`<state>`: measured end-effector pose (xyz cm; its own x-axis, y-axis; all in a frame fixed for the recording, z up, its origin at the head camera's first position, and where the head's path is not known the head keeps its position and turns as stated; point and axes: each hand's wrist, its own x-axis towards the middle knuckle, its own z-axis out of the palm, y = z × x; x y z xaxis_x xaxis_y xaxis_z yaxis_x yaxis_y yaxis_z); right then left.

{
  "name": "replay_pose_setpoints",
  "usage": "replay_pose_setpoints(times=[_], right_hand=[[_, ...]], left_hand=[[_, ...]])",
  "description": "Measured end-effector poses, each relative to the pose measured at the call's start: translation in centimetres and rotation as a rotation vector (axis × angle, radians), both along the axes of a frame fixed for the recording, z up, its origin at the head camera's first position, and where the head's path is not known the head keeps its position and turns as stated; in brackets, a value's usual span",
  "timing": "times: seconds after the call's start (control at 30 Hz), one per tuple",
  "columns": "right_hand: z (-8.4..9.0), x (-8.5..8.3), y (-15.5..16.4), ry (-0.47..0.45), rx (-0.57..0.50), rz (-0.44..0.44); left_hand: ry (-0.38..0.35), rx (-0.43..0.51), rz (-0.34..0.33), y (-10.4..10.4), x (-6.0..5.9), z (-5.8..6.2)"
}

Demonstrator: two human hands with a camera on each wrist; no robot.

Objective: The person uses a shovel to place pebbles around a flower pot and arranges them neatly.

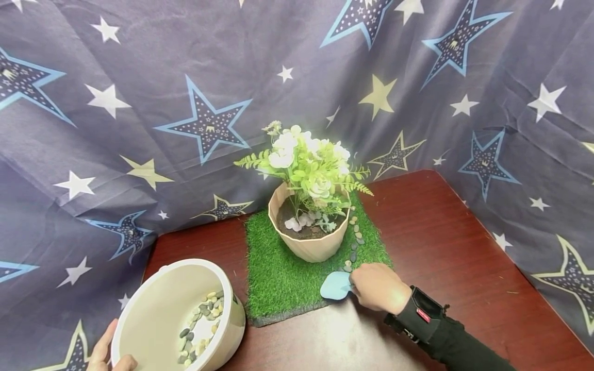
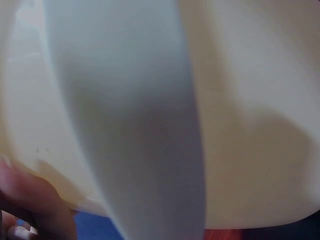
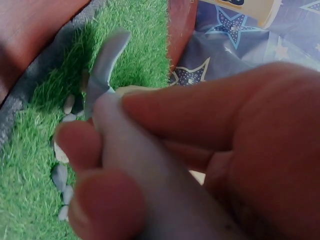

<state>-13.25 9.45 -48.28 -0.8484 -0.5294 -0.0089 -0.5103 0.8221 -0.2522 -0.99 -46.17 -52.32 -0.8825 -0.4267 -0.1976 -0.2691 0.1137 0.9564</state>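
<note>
Cream bowl (image 1: 158,314) of pebbles (image 1: 201,327) tilts; pale-blue scoop (image 1: 335,285) rests on turf (image 1: 278,278).

I seem to be working in a staged recording corner rather than a lived-in room: a dark star-printed cloth (image 1: 185,103) is draped around a red-brown wooden tabletop (image 1: 441,232) as a backdrop, and a small patch of artificial grass (image 1: 278,278) carries a potted fake plant (image 1: 310,206).

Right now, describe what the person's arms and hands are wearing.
The right hand is bare. Behind it sits a black wrist strap with a small red tag, then a black sleeve along the forearm. The left hand is bare too; only its fingers show, so no sleeve is visible.
</note>
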Motion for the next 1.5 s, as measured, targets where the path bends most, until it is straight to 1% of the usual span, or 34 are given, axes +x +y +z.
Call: replay_pose_setpoints(times=[0.17,0.23,0.33,0.4,0.47,0.57,0.67,0.8,0.87,1.03,1.1,1.13,1.27,1.33,1.5], right_hand=[[-0.1,0.0,0.3,-0.021,-0.021,0.004],[0.0,0.1,0.8,-0.055,-0.020,-0.008],[0.2,0.2,1.5,-0.091,0.000,-0.020],[0.2,0.2,1.8,-0.102,0.001,-0.013],[0.1,0.1,1.7,-0.095,0.003,0.000],[-0.1,-0.1,1.3,-0.096,-0.001,0.003],[-0.3,-0.2,0.6,-0.092,0.003,0.001],[-0.5,-0.3,0.0,-0.060,-0.007,0.026],[-0.4,-0.3,0.0,-0.067,-0.016,0.031],[0.4,-0.2,1.2,-0.114,-0.010,-0.008],[0.8,-0.3,1.9,-0.091,0.003,-0.017],[1.0,-0.4,2.1,-0.064,0.009,-0.016],[1.4,-0.8,2.6,0.023,0.026,-0.008],[1.2,-1.0,2.5,0.048,0.037,0.000],[0.7,-1.4,2.0,0.056,0.043,0.019]], left_hand=[[-0.013,0.021,-0.021,0.0,-0.1,0.0],[-0.013,0.017,-0.022,0.1,-0.1,0.0],[-0.006,0.016,-0.008,0.0,-0.2,-0.1],[0.002,0.006,0.002,-0.1,-0.1,-0.1],[0.011,-0.002,0.016,-0.1,-0.2,-0.3],[0.026,-0.020,0.012,-0.1,-0.2,-0.5],[0.025,-0.030,0.005,-0.1,-0.1,-0.6],[0.011,-0.052,0.009,-0.1,0.0,-0.6],[0.004,-0.060,0.011,-0.1,0.1,-0.6],[0.019,-0.042,0.012,-0.2,0.1,-0.2],[0.038,-0.034,0.014,-0.2,0.1,-0.1],[0.043,-0.035,0.018,-0.3,0.2,-0.1],[0.041,-0.042,0.024,-0.3,0.1,0.0],[0.023,-0.047,0.022,-0.2,0.1,0.1],[-0.032,-0.046,0.002,0.1,0.0,0.3]])
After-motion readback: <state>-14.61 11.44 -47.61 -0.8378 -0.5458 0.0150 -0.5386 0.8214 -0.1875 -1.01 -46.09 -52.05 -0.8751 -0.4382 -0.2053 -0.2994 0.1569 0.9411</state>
